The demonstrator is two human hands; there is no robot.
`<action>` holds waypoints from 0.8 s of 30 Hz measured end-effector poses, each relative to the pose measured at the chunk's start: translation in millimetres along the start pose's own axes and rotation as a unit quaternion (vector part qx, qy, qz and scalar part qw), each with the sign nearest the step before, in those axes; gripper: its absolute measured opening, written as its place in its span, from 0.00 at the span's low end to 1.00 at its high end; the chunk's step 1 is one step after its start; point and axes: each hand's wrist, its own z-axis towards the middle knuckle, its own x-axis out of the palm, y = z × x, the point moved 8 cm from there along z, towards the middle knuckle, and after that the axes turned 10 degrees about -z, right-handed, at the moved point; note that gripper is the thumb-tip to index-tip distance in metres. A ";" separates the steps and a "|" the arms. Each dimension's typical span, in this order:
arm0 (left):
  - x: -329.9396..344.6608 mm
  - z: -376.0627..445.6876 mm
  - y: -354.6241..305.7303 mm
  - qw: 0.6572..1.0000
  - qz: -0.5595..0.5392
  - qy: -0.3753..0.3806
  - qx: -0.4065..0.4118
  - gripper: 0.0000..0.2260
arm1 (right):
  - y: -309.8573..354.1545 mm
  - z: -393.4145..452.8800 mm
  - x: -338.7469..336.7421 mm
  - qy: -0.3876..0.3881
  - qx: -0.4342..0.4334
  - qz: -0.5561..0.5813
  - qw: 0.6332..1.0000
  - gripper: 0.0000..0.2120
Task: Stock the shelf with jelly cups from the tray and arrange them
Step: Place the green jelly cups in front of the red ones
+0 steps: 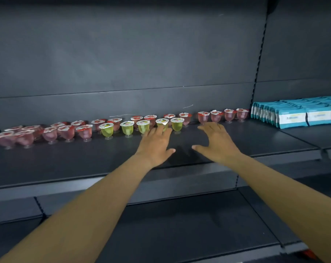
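Note:
Several pink jelly cups (68, 132) with red lids stand along the back of the dark shelf (85, 164), from far left to right of centre. Several green jelly cups (127, 128) form a short row in front of them at the middle. My left hand (155, 143) reaches flat over the shelf, its straight fingertips at the green cup (162, 123) near the row's right end. My right hand (215, 139) is spread open beside it, fingers just short of the pink cups (203, 116) at the right. Neither hand holds anything. No tray is in view.
Blue and white packets (297, 115) are stacked on the adjoining shelf section at the right. A perforated upright (258, 59) divides the two sections. A lower shelf (179, 224) lies beneath my forearms.

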 end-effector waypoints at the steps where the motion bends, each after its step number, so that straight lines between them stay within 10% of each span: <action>1: -2.8 -11.3 -9.2 1.000 0.016 0.003 0.004 0.29 | 2.6 -13.7 -4.5 0.004 -0.013 -0.012 1.000 0.34; 9: 24.1 -107.6 -67.3 0.998 -0.055 0.025 -0.005 0.27 | 12.7 -132.6 4.7 -0.020 -0.092 -0.006 0.996 0.31; 24: 303.1 -308.4 -60.3 0.925 -0.184 0.291 -0.159 0.24 | -22.5 -314.1 230.7 0.204 -0.064 0.022 0.977 0.27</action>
